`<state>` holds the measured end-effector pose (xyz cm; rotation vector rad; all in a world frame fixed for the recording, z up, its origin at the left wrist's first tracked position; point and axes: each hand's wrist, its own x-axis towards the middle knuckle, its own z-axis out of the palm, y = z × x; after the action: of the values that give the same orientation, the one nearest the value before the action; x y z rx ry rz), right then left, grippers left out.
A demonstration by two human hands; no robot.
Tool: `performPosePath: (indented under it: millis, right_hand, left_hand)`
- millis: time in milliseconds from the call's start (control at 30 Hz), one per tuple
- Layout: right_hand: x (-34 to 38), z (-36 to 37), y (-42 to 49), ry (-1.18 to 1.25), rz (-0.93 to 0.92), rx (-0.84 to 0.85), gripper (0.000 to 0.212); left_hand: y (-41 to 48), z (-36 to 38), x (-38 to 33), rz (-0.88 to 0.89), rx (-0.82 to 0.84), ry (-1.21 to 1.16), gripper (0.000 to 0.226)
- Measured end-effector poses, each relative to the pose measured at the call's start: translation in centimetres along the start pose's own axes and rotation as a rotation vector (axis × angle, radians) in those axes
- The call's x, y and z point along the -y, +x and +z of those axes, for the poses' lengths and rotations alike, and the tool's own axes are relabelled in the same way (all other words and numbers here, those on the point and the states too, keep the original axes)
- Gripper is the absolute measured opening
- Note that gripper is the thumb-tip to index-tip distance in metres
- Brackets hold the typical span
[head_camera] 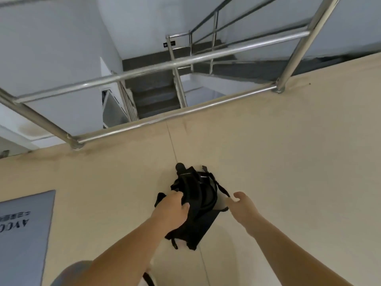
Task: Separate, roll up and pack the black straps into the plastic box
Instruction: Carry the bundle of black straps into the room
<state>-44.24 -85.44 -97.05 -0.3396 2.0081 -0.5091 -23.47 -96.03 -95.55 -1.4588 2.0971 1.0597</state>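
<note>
A tangled bundle of black straps (pixel 195 195) sits in front of me over the beige floor, partly inside a clear plastic box (pixel 220 200) whose thin walls barely show. My left hand (pixel 172 210) grips the left side of the bundle, fingers curled into the webbing. My right hand (pixel 242 205) is at the box's right edge, fingers slightly bent, touching a thin strap end or the rim; I cannot tell which. A loose strap tail (pixel 174 243) hangs at the bundle's near side.
A steel railing (pixel 165 65) guards an open stairwell just beyond the floor edge. A grey mat with lettering (pixel 24 228) lies at the left. Another black strap (pixel 149 279) shows near my body at the bottom.
</note>
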Motion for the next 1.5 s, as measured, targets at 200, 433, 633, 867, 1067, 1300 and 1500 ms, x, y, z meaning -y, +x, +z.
performPosePath:
  millis: [200, 433, 633, 867, 1067, 1300, 1500]
  right_hand:
    - [-9.4, 8.5, 14.6, 0.273, 0.264, -0.045, 0.079]
    - [-12.9, 12.5, 18.7, 0.747, 0.276, 0.048, 0.080]
    - [-10.7, 14.5, 19.3, 0.908, 0.144, 0.240, 0.097]
    - [-10.6, 14.3, 20.0, 1.016, 0.203, 0.326, 0.099]
    - [-11.1, 14.1, 19.8, 0.763, 0.165, 0.287, 0.084]
    - [-10.5, 11.9, 18.9, 0.860, 0.147, 0.346, 0.072]
    - [-8.3, 7.5, 16.9, 0.939, 0.048, 0.277, 0.075]
  left_hand:
    - [17.7, 8.1, 9.2, -0.068, 0.015, -0.176, 0.088]
    - [21.9, 10.5, 10.5, -0.139, 0.141, -0.478, 0.121]
    - [22.7, 11.9, 10.6, -0.200, 0.024, -0.637, 0.111]
    - [21.8, 11.4, 9.4, -0.357, 0.140, -0.865, 0.133]
    - [20.0, 14.2, 7.9, -0.319, 0.257, -0.966, 0.135]
    - [19.9, 14.6, 4.7, -0.239, 0.318, -0.964, 0.108]
    - [18.0, 11.0, -1.7, 0.036, 0.246, -0.783, 0.050]
